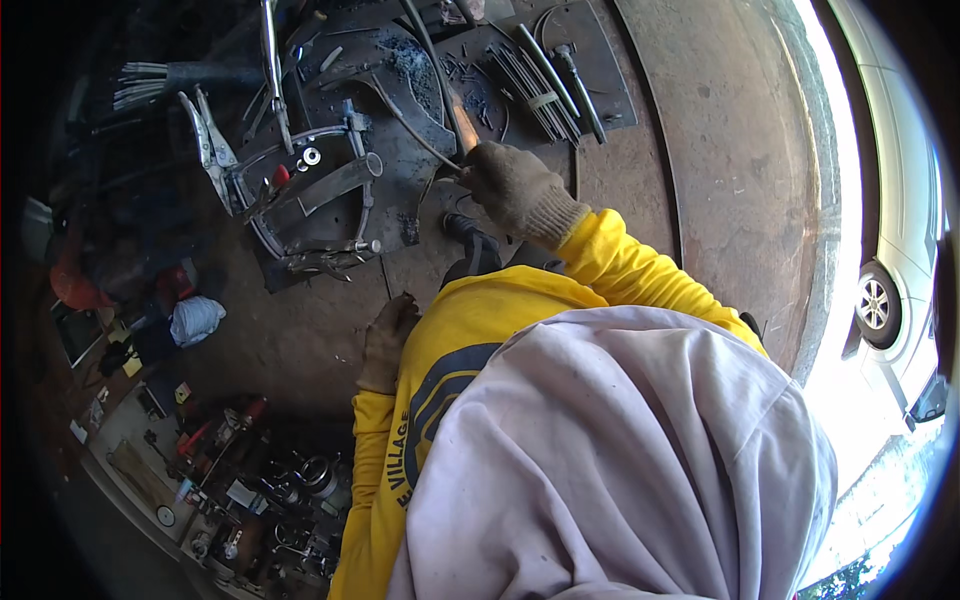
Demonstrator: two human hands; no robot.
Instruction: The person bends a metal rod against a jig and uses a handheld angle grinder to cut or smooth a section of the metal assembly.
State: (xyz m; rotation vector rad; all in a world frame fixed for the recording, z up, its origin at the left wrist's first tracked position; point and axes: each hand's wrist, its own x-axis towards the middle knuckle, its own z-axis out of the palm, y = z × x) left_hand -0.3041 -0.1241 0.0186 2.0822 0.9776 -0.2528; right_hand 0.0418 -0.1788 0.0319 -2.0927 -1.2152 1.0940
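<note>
Nearest the camera is pale pink draped cloth [620, 450], spanning 4 to 6 o'clock from the view centre and overlying a yellow shirt [500, 303]. Clearance: the dark metal worktop [612, 85] ends in a straight edge at 1 o'clock. Beyond it, concrete floor [745, 130] provides walking room at 2 o'clock, crossed by a long dark strip [662, 130] and bounded outward by a sunlit margin. A parked pale car [895, 110] stands past that margin, toward 3 o'clock.

Count: two gloved hands; one car, one wheel [879, 305] visible; two thick bars [547, 70] at 12 to 1 o'clock; one banded bundle of thin rods [528, 90] beside them, individual rods not reliably countable. One curved metal frame [340, 188] lies at 10 o'clock, with at least two locking clamps [212, 150] on or against it. Mechanical parts [285, 490] crowd 7 to 8 o'clock.

Right hand [515, 190], at 12 o'clock: fingers curled, closed on the lower end of a bent rod [415, 133]. This rod is thin, greyish and kinked, extending toward 11 o'clock above the worktop. A dark curved bar [432, 50] also runs down to the glove; whether it is gripped cannot be determined. Left hand [388, 342], at 8 o'clock: beside the shirt; finger closure cannot be determined.
</note>
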